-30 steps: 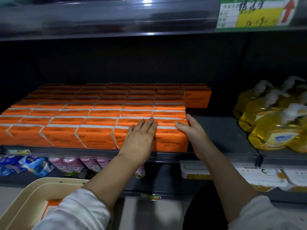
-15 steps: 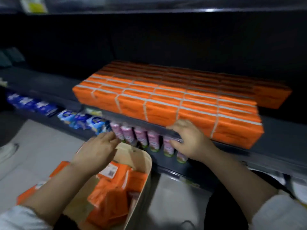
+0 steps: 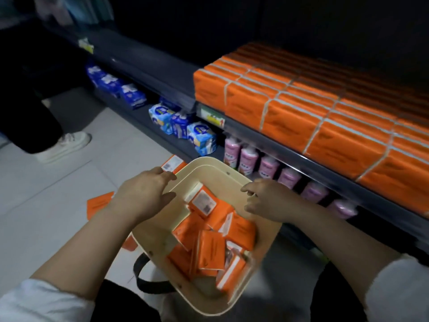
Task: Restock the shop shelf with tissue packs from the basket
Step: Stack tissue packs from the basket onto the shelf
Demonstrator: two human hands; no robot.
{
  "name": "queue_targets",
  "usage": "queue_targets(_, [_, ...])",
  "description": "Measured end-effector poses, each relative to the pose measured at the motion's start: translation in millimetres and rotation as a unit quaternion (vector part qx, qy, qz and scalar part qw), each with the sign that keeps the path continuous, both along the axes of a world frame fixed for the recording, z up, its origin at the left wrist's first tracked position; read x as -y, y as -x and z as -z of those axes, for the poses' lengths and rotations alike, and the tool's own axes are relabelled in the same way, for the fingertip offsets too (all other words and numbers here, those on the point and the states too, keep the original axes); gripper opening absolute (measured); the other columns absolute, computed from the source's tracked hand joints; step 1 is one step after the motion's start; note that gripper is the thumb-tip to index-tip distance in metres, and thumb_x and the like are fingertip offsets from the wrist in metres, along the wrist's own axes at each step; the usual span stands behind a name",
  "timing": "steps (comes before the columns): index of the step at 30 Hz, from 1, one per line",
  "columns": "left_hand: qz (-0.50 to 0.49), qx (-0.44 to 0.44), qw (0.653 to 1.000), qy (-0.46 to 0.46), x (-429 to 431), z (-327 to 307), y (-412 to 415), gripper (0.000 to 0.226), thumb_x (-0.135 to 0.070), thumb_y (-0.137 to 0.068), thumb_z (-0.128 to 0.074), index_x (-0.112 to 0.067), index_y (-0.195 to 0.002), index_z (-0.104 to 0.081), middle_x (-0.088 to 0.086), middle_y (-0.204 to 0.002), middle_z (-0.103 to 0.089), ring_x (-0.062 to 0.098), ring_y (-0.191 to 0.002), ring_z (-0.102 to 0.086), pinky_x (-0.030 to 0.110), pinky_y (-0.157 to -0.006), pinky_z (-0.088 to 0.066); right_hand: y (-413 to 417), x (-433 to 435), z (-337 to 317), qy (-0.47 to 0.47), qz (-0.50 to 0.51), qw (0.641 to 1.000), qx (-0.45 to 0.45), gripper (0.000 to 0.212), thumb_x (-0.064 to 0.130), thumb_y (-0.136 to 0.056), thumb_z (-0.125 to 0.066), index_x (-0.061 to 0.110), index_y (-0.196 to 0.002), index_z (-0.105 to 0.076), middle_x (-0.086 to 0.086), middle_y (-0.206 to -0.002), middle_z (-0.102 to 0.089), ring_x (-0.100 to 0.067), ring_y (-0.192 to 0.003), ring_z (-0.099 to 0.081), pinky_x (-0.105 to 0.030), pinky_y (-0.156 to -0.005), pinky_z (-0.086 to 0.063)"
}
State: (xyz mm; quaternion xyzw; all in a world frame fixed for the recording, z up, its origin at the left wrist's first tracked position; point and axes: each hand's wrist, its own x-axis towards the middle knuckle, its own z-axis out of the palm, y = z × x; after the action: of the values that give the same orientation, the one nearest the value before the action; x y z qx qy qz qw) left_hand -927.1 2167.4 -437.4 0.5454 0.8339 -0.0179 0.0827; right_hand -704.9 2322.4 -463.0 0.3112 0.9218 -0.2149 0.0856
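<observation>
Below, tissue packs (image 3: 210, 249) in basket (image 3: 153, 238) — long axes askew

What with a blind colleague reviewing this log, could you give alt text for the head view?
A person's left hand and right hand hover over a cream plastic basket of loose orange tissue packs on the floor, neither gripping a pack. Beside it, a dark shelf holds tidy rows of matching orange packs, above pink bottles and blue packages.
</observation>
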Motion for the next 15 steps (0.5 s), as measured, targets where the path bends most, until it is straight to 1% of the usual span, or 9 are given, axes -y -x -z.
queue_targets(3, [-0.075,-0.008,0.997,0.033,9.6,12.2,22.0,0.041,-0.050,-0.089,-0.051,-0.031,-0.126,-0.050,-0.002,-0.119,-0.057,0.019,-0.110,-0.055,0.031,-0.081,-0.047,24.9,3.9,15.7,0.015,-0.030,0.999,0.029,0.055,0.034,-0.085,-0.062,0.025,-0.136,-0.045,0.000,-0.130,-0.050,-0.017,-0.118,-0.049,-0.027,-0.095,-0.040])
queue_targets(6, [-0.127,0.014,0.991,0.050,14.4,21.5,43.8,0.042,-0.054,-0.087,-0.053,-0.030,-0.122,-0.055,-0.001,-0.118,-0.060,0.020,-0.108,-0.056,0.031,-0.082,-0.048,48.8,4.5,32.9,0.024,-0.048,0.997,0.047,0.058,0.034,-0.085,-0.061,0.025,-0.139,-0.041,-0.001,-0.134,-0.047,-0.018,-0.121,-0.047,-0.028,-0.097,-0.038])
queue_targets(9, [-0.137,0.034,0.990,0.028,10.2,28.4,59.0,0.037,-0.051,-0.086,-0.056,-0.029,-0.116,-0.057,-0.001,-0.106,-0.063,0.020,-0.098,-0.058,0.032,-0.076,-0.050,71.5,0.0,55.0,0.023,-0.057,0.996,0.062,0.060,0.033,-0.085,-0.061,0.020,-0.140,-0.040,-0.006,-0.132,-0.047,-0.022,-0.121,-0.047,-0.029,-0.098,-0.039])
queue_targets(11, [-0.133,0.039,0.990,0.010,6.1,31.1,64.8,0.035,-0.047,-0.087,-0.056,-0.028,-0.115,-0.056,-0.001,-0.103,-0.061,0.019,-0.091,-0.057,0.031,-0.072,-0.049,86.6,-6.6,69.9,0.018,-0.059,0.995,0.073,0.059,0.032,-0.085,-0.062,0.017,-0.139,-0.041,-0.010,-0.130,-0.047,-0.025,-0.120,-0.048,-0.031,-0.098,-0.040])
queue_targets(15, [-0.134,0.050,0.989,-0.027,6.0,33.0,76.9,0.032,-0.046,-0.087,-0.057,-0.028,-0.114,-0.054,-0.002,-0.101,-0.058,0.021,-0.090,-0.058,0.034,-0.071,-0.050,111.7,-20.9,105.5,0.009,-0.063,0.994,0.086,0.057,0.032,-0.087,-0.059,0.013,-0.138,-0.039,-0.012,-0.131,-0.045,-0.029,-0.121,-0.044,-0.035,-0.100,-0.038])
